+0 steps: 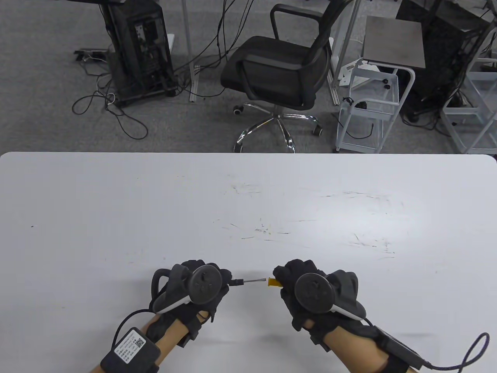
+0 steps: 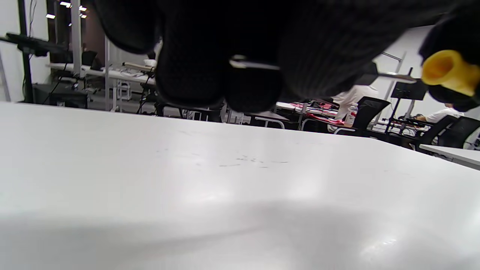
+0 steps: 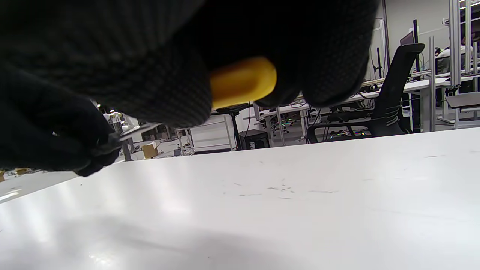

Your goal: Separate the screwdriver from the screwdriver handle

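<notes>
My left hand (image 1: 225, 280) grips the dark end of a thin metal screwdriver shaft (image 1: 250, 280), held level just above the white table (image 1: 248, 202). My right hand (image 1: 282, 278) grips the yellow handle (image 1: 273, 283), of which only the open end shows. The shaft's tip is at the handle's mouth; I cannot tell whether it is still inside. In the left wrist view the shaft (image 2: 393, 76) runs right to the yellow handle (image 2: 446, 71). In the right wrist view the handle (image 3: 242, 80) sits between my gloved fingers and the shaft (image 3: 135, 129) points left.
The white table has faint scuff marks (image 1: 268, 231) near its middle. Beyond its far edge stand an office chair (image 1: 279, 66), a computer tower (image 1: 141, 50) and a white cart (image 1: 369, 108).
</notes>
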Demonstrator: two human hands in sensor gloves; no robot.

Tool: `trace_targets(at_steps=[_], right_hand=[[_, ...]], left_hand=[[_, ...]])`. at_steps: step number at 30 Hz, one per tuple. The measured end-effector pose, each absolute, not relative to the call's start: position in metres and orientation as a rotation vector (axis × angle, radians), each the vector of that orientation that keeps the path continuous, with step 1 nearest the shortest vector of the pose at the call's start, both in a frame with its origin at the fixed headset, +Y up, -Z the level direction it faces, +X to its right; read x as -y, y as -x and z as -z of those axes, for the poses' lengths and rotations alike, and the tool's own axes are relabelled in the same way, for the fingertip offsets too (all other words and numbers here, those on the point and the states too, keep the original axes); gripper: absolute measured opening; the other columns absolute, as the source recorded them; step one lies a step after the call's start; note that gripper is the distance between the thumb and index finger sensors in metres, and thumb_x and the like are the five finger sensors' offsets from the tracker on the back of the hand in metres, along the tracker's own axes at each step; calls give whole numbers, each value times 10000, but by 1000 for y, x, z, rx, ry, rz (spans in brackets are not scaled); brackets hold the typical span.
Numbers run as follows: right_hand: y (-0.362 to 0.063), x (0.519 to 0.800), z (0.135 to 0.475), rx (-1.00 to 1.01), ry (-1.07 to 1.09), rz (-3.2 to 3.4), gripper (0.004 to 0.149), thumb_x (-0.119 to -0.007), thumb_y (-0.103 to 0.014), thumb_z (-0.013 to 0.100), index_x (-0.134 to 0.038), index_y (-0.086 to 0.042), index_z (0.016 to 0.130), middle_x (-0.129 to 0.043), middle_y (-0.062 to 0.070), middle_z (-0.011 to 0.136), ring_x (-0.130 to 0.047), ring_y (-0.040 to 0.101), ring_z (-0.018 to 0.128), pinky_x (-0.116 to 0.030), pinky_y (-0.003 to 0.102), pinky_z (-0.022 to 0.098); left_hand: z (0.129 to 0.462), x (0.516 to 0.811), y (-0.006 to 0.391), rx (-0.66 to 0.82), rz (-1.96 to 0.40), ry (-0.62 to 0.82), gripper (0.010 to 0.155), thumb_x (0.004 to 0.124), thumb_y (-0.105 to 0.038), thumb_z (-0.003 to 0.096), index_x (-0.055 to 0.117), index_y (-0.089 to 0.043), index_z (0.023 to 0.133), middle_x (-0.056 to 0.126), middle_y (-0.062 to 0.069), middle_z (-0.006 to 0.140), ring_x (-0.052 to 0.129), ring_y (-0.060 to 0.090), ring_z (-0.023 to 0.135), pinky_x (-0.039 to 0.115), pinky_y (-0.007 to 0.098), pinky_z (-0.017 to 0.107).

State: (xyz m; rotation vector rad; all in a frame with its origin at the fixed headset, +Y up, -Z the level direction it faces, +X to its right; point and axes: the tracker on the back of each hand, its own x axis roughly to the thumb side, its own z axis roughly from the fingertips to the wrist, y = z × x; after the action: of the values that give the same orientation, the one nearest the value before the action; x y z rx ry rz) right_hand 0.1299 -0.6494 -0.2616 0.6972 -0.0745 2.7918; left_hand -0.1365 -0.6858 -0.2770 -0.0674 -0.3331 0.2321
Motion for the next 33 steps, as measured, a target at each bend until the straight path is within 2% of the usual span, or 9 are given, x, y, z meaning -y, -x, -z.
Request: trace_targets(at_steps=[10,17,26,33], right_hand=[[-139,656,275,51,-638,-2765,500,-934,-282,522,-745,-160,969,-712,78,947,-816,398,777,-784,545,599],[-144,660,281,22,-609,-2758,500,-934,-282,522,-745,-160,969,-712,79,946,-816,399,777,-783,544,599],[-144,661,282,25,-621,-2744,501,-934,-285,522,-745,-159,969,-713,79,946,-819,399,772,-785,543,597],[-144,661,283,28,-639,-2729,501,-935,-288,523,-745,-160,968,-715,80,943,-820,398,769,-786,542,594]], left_hand=[[304,731,155,205,-184,271,413,895,-401,430,870,-312,832,891,-45,819,905,316,753,614,573,734],[309,751,155,168,-121,334,411,895,-396,432,859,-316,833,878,-50,837,890,318,771,603,573,739],[311,767,149,168,12,338,422,892,-405,434,840,-305,841,863,-42,838,883,316,772,601,572,740],[309,768,142,176,117,280,442,903,-422,429,831,-311,850,857,-42,849,884,312,773,601,569,741]])
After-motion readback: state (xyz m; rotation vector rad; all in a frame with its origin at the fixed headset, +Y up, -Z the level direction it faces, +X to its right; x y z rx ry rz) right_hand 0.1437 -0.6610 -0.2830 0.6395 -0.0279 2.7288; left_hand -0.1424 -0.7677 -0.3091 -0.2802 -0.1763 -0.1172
